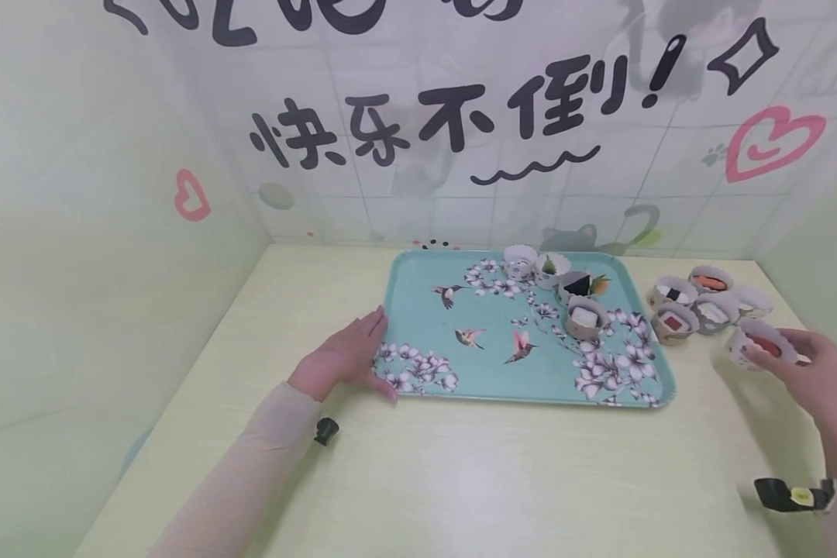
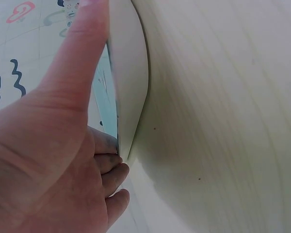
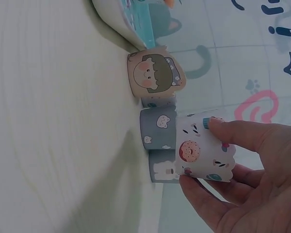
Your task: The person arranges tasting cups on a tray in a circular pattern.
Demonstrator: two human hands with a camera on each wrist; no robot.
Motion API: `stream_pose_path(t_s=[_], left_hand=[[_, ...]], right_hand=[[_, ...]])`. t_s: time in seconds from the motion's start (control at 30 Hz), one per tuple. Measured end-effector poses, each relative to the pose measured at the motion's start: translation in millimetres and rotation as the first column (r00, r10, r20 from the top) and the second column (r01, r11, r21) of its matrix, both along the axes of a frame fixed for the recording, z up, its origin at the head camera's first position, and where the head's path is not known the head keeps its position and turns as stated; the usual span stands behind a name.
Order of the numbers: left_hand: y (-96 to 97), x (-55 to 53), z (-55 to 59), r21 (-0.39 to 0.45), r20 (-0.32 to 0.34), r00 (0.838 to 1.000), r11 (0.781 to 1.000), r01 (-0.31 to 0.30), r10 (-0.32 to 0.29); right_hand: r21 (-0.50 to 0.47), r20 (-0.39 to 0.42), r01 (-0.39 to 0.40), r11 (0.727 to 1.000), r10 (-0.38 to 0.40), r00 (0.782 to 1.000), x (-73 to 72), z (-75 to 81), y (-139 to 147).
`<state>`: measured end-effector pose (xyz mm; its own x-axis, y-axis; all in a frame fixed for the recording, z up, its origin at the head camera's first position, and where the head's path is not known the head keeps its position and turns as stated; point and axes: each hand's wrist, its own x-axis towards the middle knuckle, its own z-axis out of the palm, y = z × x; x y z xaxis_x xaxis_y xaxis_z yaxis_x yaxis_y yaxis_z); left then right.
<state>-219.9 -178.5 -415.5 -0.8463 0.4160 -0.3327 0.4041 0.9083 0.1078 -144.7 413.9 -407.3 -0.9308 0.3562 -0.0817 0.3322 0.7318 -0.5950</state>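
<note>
My right hand [image 1: 823,376] pinches a white paper baking cup [image 3: 203,148] printed with donuts, between thumb and fingers. A red piece [image 1: 763,346] lies inside that cup, which is lifted beside the cluster of cups right of the tray. At the left end of the turquoise tray [image 1: 418,310], my left hand [image 1: 345,353] rests with extended fingers along the rim. Its thumb [image 2: 72,63] lies along the tray's near edge. Blossoms and hummingbirds decorate the tray, and several cups stand towards its back right, among them one with a white piece [image 1: 586,318].
Right of the tray several paper cups stand close together, including one with an orange piece [image 1: 709,282] and a grey cup [image 1: 716,311]. A white wall [image 1: 404,213] with black lettering rises behind the pale wooden table [image 1: 488,480]; side panels flank it.
</note>
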Motion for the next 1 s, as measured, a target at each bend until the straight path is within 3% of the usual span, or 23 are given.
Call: stream_pose_path(t_s=[0.53, 1.0], left_hand=[[0.7, 0.7, -1.7, 0.007, 0.007, 1.000, 1.000, -0.010, 0.010], [0.3, 1.3, 1.0, -0.005, -0.006, 1.000, 1.000, 0.010, -0.010]], right_hand=[[0.047, -0.098, -0.083, 0.995, 0.087, 0.991, 3.7, 4.0, -20.7], [0.041, -0.076, -0.149, 0.988, 0.152, 0.985, 5.0, 9.9, -48.4]])
